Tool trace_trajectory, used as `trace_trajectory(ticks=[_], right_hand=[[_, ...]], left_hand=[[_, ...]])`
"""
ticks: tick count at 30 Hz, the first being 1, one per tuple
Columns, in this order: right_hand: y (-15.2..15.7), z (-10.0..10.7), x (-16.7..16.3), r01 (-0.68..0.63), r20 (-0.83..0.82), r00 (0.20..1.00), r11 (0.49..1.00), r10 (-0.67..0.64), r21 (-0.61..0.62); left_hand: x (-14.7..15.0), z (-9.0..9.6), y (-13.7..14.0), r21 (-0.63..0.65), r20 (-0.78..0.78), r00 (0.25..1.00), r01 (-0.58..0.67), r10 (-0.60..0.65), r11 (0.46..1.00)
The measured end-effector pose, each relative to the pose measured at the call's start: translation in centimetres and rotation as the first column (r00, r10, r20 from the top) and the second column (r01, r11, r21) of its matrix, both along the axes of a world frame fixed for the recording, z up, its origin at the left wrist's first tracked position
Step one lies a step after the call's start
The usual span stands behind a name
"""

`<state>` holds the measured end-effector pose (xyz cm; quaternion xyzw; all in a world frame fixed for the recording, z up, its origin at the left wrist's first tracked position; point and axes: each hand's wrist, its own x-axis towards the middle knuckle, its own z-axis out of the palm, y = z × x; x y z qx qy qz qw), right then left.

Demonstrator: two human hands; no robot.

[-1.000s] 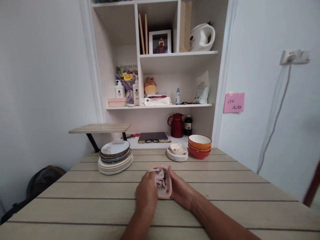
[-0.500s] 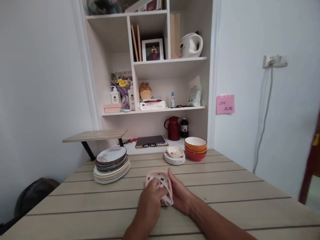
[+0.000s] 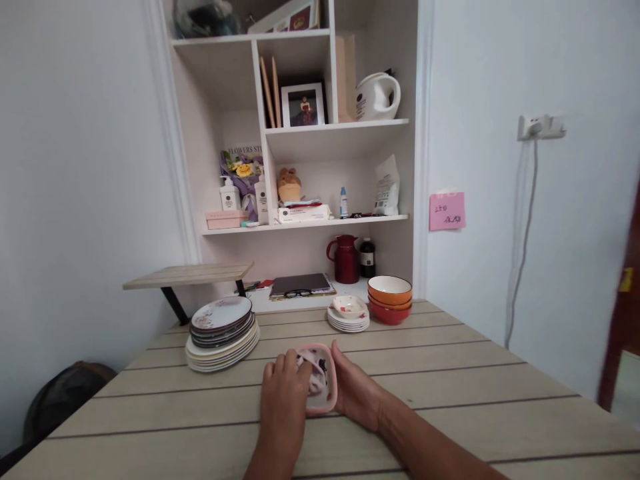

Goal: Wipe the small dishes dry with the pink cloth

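A small square dish (image 3: pixel 327 398) with a pink rim and a dark print inside is tilted up just above the near part of the table. My right hand (image 3: pixel 357 390) grips its right side, with the thumb along the rim and the other fingers hidden behind. My left hand (image 3: pixel 286 390) lies over the dish's left side, its fingers curled onto a crumpled pale cloth (image 3: pixel 316 380). The cloth is pressed against the inside of the dish. Parts of the dish are hidden under the fingers and cloth.
Stacked plates (image 3: pixel 223 333) stand at the table's left. Small white plates with a little bowl (image 3: pixel 350 307) on top sit at the back, beside stacked orange and red bowls (image 3: pixel 391 300). Behind are a red jug (image 3: pixel 346 260), a laptop (image 3: pixel 300 284) and shelves (image 3: pixel 340 129).
My left hand with the cloth has shifted from the dish's near right part to its left side. The dish has moved slightly left, with my right hand still on it.
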<state>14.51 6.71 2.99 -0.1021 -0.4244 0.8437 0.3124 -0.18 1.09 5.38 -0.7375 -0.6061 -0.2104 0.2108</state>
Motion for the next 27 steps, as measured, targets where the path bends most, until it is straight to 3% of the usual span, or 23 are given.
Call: trace_trajectory(ticks=[5, 7, 10, 13, 18, 23, 27], right_hand=[[0.2, -0.4, 0.2, 0.003, 0.058, 0.998, 1.000, -0.003, -0.004], [0.2, -0.4, 0.2, 0.010, 0.080, 0.997, 1.000, -0.009, -0.010], [-0.2, -0.2, 0.0, 0.051, 0.068, 0.996, 0.999, -0.050, -0.014], [-0.6, 0.2, -0.3, 0.076, 0.025, 0.997, 0.997, -0.076, -0.008], [-0.4, 0.5, -0.3, 0.024, 0.048, 0.999, 1.000, -0.025, 0.004], [0.2, 0.0, 0.0, -0.007, 0.030, 1.000, 1.000, 0.007, 0.004], [0.1, -0.2, 0.2, 0.007, 0.052, 0.999, 1.000, -0.006, -0.008]], left_hand=[[0.0, -1.4, 0.3, -0.105, -0.072, 0.961, 0.259, -0.267, 0.960], [-0.1, -1.8, 0.6, -0.081, -0.089, 0.944, 0.313, -0.319, 0.946], [-0.4, -1.6, 0.8, 0.037, -0.088, 0.962, 0.263, -0.259, 0.964], [-0.9, -0.6, 0.6, 0.125, -0.064, 0.992, 0.112, -0.105, 0.986], [-1.0, 0.4, 0.1, -0.003, 0.003, 0.997, -0.072, 0.072, 0.997], [-0.5, 0.4, 0.0, -0.174, 0.068, 0.997, -0.024, 0.036, 0.984], [0.0, -0.6, -0.3, -0.206, 0.142, 0.981, 0.158, -0.130, 0.966]])
